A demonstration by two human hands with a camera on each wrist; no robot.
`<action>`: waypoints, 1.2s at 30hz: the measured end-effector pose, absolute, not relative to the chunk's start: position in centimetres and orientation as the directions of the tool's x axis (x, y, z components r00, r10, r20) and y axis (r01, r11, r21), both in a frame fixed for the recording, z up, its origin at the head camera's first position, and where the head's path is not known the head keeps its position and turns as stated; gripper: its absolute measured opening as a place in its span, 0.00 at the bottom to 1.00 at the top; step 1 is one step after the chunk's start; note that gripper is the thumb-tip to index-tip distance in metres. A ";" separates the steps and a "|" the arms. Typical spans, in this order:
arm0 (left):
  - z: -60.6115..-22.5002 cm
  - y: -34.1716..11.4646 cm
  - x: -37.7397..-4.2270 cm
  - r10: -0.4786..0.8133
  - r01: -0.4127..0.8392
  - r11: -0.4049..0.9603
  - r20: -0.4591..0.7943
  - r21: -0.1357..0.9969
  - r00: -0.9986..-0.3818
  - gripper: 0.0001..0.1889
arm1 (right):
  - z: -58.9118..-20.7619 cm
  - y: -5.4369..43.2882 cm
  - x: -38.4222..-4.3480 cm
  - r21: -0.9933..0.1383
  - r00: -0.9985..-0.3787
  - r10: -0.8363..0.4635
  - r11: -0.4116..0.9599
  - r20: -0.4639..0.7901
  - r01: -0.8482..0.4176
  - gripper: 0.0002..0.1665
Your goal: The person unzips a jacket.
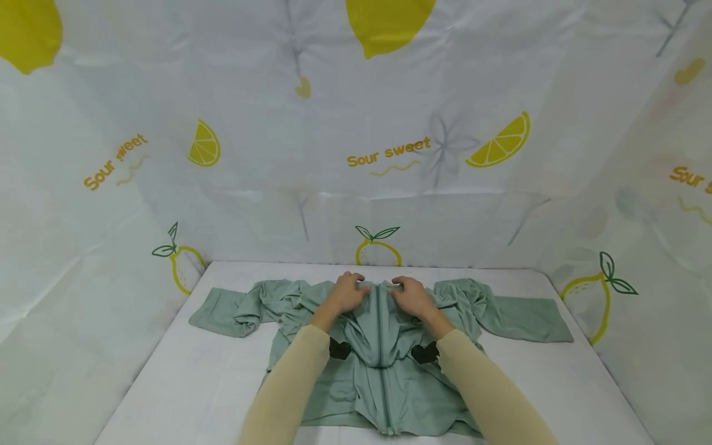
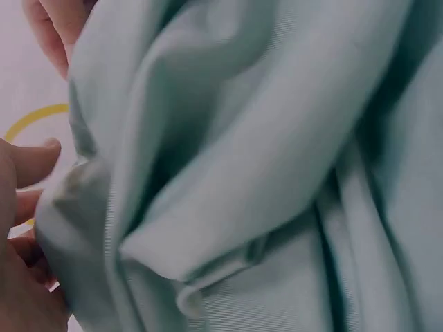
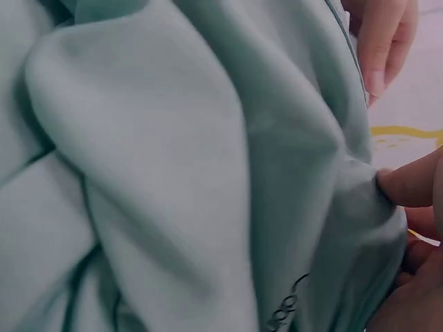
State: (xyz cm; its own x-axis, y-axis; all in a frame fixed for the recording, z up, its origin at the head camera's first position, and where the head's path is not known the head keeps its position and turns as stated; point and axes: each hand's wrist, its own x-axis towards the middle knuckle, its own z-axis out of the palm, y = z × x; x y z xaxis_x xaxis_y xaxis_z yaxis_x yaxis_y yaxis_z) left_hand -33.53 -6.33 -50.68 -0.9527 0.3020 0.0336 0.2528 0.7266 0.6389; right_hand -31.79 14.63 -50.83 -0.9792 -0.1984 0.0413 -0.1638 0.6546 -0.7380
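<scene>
A pale green zip-up jacket (image 1: 336, 383) lies spread on the white table, its sleeves out to both sides. Its dark zipper (image 1: 379, 327) runs down the middle, and loose folds bunch across the upper part. At the far edge, left of the zipper, is my left hand (image 1: 346, 293); in the left wrist view its thumb (image 2: 34, 162) stands apart from the cloth while the other fingers lie against the edge. My right hand (image 1: 413, 298) pinches the edge right of the zipper; the right wrist view shows its thumb (image 3: 408, 183) pressed on the fabric, with the fingers beneath partly hidden.
The left sleeve (image 1: 222, 312) is bunched near its middle, and the right sleeve (image 1: 531, 318) reaches toward the table's right side. White sheeting (image 1: 267, 222) with lemon prints rises behind the table (image 1: 183, 383) and at both sides. Dark devices (image 1: 425, 353) sit at the wrists.
</scene>
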 end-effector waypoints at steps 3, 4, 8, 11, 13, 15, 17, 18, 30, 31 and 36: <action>-50.4 -6.7 -33.5 0.298 0.238 0.637 0.050 0.733 -0.953 0.23 | -50.3 14.6 -31.6 -0.760 -0.980 -0.200 0.633 0.024 -0.148 0.22; -50.3 -6.8 -33.5 0.297 0.234 0.610 0.056 0.757 -0.953 0.24 | -50.1 14.6 -31.6 -0.770 -0.980 -0.200 0.622 0.020 -0.142 0.21; -49.6 -7.4 -33.4 0.304 0.226 0.547 0.061 0.806 -0.951 0.24 | -49.0 14.8 -30.9 -0.813 -0.980 -0.198 0.567 0.023 -0.134 0.21; -49.1 -7.8 -33.0 0.322 0.230 0.531 0.057 0.816 -0.945 0.23 | -48.4 15.1 -30.2 -0.825 -0.978 -0.203 0.546 0.039 -0.146 0.21; -48.7 -7.9 -32.7 0.347 0.240 0.521 0.054 0.819 -0.936 0.23 | -48.1 15.2 -29.7 -0.835 -0.978 -0.206 0.530 0.044 -0.149 0.21; -48.4 -8.1 -32.4 0.375 0.244 0.504 0.044 0.829 -0.926 0.23 | -47.9 15.3 -29.2 -0.836 -0.976 -0.212 0.524 0.057 -0.162 0.19; -48.1 -8.2 -32.0 0.404 0.250 0.474 0.043 0.844 -0.914 0.21 | -47.7 15.4 -28.6 -0.846 -0.975 -0.214 0.506 0.066 -0.168 0.17; -47.9 -8.2 -31.7 0.417 0.255 0.461 0.046 0.850 -0.908 0.20 | -47.7 15.5 -28.3 -0.848 -0.972 -0.220 0.498 0.080 -0.183 0.17; -47.1 -7.8 -29.4 0.509 0.382 0.313 0.186 0.870 -0.841 0.08 | -47.2 15.9 -25.6 -0.861 -0.950 -0.255 0.425 0.181 -0.278 0.12; -47.1 -7.7 -29.3 0.506 0.393 0.318 0.197 0.863 -0.840 0.08 | -47.2 15.8 -25.5 -0.852 -0.950 -0.245 0.438 0.194 -0.287 0.11; -47.0 -7.3 -28.7 0.480 0.436 0.343 0.244 0.832 -0.843 0.06 | -46.2 15.0 -24.7 -0.715 -0.915 -0.194 0.575 0.354 -0.398 0.10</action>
State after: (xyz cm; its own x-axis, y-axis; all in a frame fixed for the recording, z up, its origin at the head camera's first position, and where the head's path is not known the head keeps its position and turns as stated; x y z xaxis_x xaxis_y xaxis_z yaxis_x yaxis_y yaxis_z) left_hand -28.69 -7.27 -47.02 -0.8429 0.4798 0.2436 0.4358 0.3433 0.8320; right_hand -24.68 15.05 -46.15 -0.9150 -0.1938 0.3538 -0.3982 0.5745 -0.7151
